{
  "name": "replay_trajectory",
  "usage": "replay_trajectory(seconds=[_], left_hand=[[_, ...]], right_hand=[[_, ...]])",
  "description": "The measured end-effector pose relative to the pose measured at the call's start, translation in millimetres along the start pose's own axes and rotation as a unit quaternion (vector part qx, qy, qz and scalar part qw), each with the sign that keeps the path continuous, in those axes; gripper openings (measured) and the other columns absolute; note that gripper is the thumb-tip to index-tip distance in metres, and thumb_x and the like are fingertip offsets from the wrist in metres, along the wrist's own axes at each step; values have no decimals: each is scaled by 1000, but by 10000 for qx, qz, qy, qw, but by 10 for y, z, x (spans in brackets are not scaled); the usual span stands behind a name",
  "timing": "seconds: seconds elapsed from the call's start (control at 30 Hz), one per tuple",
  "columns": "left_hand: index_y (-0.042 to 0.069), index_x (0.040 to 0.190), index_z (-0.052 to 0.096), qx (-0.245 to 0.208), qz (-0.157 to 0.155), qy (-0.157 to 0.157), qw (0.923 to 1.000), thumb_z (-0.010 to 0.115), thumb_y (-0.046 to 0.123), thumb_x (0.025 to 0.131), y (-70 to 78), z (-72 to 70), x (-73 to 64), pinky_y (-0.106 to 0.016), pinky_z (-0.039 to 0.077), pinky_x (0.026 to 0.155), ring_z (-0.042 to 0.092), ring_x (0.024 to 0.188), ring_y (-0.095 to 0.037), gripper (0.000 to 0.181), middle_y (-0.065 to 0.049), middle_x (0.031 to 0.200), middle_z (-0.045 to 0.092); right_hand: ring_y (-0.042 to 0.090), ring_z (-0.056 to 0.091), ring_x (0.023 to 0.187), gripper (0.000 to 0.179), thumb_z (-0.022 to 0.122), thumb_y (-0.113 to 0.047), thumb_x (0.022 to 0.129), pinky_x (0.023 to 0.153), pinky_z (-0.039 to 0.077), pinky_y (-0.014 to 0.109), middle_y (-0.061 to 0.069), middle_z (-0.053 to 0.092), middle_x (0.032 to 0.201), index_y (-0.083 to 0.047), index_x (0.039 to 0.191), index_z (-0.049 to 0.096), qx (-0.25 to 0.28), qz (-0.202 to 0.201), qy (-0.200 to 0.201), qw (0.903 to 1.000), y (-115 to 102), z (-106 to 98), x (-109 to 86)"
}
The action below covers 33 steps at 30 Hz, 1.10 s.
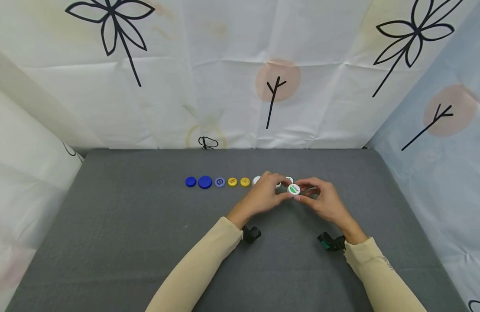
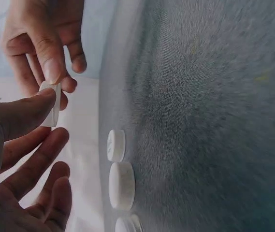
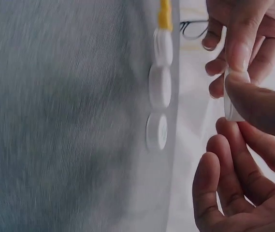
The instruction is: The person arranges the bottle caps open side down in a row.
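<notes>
Between both hands, raised above the table, is a white bottle cap [image 1: 293,189] with a green print on its top. My left hand [image 1: 266,190] pinches its left edge with the thumb, the other fingers spread loosely behind. The right hand [image 1: 322,198] grips the opposite edge between thumb and fingertips. In the left wrist view the cap [image 2: 52,104] stands on edge, thumbs on its near side. Below the hands lie white caps, partly hidden in the head view; the right wrist view shows a large white cap [image 3: 160,87] beside a smaller printed one [image 3: 156,131].
A row of caps runs leftward on the grey table [image 1: 146,242]: two yellow caps [image 1: 232,182], a lilac cap [image 1: 219,182], a large blue cap [image 1: 205,182] and a smaller blue cap [image 1: 191,181]. Patterned white cloth [image 1: 224,86] hangs behind and at both sides.
</notes>
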State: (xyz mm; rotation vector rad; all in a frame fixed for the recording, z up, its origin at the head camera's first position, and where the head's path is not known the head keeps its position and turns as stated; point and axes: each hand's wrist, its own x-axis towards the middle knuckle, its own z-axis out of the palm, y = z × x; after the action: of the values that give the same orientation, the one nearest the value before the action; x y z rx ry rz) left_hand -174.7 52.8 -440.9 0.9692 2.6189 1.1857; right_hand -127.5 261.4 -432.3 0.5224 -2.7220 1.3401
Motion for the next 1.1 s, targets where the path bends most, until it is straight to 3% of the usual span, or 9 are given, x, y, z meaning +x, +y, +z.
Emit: replay_trajectory(seconds=[0.23,0.47,0.8,1.1], left_hand=[[16,117,76,857,171,7,9962,77,31,93,42,170,296,-32,43,91,55,101,-16,28,3,115,70],[22,120,75,1491,-213,-54,9886,74,35,95,43,341,479,-34,42,94,52,112,-17,28,5,120,66],[25,119,75,1707,-781,80,9822,75,35,94,-23,501,617,-36,41,96,53,115,-18,27,6,120,66],[28,120,74,1925,-1112,84,9749,73,38,95,-45,556,652,-38,41,95,52,113,-19,28,4,116,62]], right_hand=[[38,67,96,34,78,1,87,81,56,47,21,68,108,5,120,68,-521,424,126,9977,177,-131,45],[39,66,98,34,78,-1,89,82,55,51,24,68,110,7,120,67,-904,758,47,9930,309,-184,127],[39,65,101,33,75,-4,92,85,54,51,26,67,113,8,121,67,-1141,1195,-277,9859,461,-136,289],[39,63,100,31,76,-3,90,85,52,52,26,64,111,8,119,68,-1252,1272,-305,9835,504,-101,375]])
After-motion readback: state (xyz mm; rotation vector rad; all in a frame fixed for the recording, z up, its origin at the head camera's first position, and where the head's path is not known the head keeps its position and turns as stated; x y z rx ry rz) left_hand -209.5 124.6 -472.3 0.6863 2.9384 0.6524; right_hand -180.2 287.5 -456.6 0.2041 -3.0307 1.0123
